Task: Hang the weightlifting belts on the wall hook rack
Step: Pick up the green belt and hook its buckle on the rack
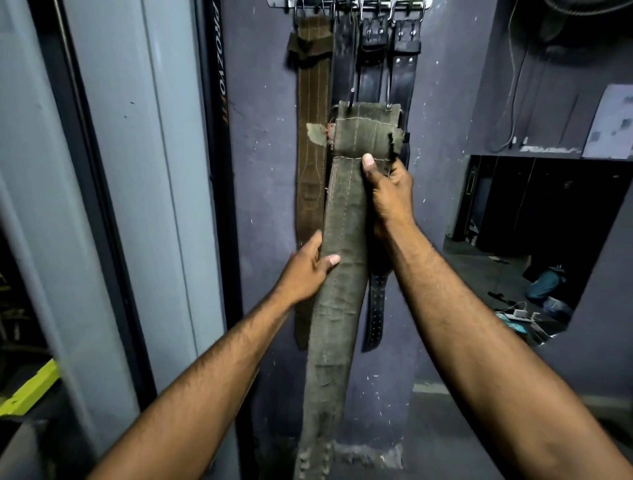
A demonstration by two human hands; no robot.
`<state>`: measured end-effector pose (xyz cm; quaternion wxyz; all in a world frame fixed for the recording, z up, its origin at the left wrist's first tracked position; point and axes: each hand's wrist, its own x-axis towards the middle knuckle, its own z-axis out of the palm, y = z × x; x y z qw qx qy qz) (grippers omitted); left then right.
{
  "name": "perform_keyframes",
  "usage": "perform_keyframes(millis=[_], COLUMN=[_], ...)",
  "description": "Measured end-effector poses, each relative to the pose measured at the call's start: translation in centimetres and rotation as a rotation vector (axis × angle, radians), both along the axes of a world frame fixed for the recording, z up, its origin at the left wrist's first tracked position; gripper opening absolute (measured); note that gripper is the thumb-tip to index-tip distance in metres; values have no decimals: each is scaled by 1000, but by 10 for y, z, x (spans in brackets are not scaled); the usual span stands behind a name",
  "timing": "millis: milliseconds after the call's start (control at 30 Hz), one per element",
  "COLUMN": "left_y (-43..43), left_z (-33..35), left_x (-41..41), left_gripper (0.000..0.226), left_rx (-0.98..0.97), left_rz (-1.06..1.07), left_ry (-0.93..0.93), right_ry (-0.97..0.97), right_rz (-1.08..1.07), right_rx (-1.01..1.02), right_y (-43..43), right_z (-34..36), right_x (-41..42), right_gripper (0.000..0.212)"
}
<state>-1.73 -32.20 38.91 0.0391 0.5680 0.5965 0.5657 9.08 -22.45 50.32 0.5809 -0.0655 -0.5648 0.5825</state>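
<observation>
Two hands hold one long green belt [342,274] up in front of a purple wall [260,137], well below the hook rack [346,4]. The left hand [308,270] wraps round the belt's left edge, low down, thumb on the front. A brown belt [312,102] hangs just behind it from that rack. Black belts [373,75] hang beside that one. The right hand [390,192] grips the green belt higher up, under its folded top, thumb pressed flat on the front.
</observation>
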Motion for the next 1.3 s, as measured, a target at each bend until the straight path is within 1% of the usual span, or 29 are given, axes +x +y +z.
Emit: perform_keyframes(millis=[33,133,200,267,300,367,433,500,567,633,700,733,800,900,1033,1100,1200,1300], left_y=[-1,1,0,-3,-5,-7,-7,-9,-12,-16,-18,-19,-21,-26,-30,-30,-33,-38], left_z=[-7,-20,-24,-31,-35,-40,-42,-47,-57,-68,-72,-73,-77,-90,-100,-97,-99,-120], left_x=[1,2,0,-3,-4,-5,-3,-7,-12,-11,-7,-6,-11,-24,-17,-12,-14,-24], left_gripper=[32,27,29,36,35,33,31,27,32,33,30,30,30,35,30,27,31,46], left_rx=[-8,53,41,-47,-81,-67,-32,-74,-190,-236,-202,-188,-223,-325,-294,-261,-291,-388], left_rz=[28,175,140,63,46,104,181,136,38,89,168,171,116,5,116,136,62,3], left_ry=[15,27,-12,-14,9,83,102,43,-4,63,88,77,31,-37,15,-13,-55,-25], right_ry=[2,-19,-26,-7,2,8,3,8,18,14,12,18,35,52,52,52,54,67], right_rz=[-1,1,-4,-15,-21,-22,-25,-35,-37,-33,-30,-23,-10,-9,0,1,-14,-14], right_rx=[-3,7,10,-6,-19,-30,-32,-43,-54,-58,-65,-70,-84,-115,-100,-82,-82,-81], right_y=[0,-2,-3,-3,-3,-3,-5,-7,-7,-7,-9,-9,-10,-12,-16,-19,-17,-14], right_z=[2,1,0,1,3,4,3,4,6,6,4,2,2,4,6,9,14,18], right_x=[0,-3,-4,-3,-2,-1,-2,-1,1,3,4,4,5,6,1,-1,1,2], right_gripper=[15,14,14,14,14,14,16,17,19,15,11,11,9,8,9,9,14,32])
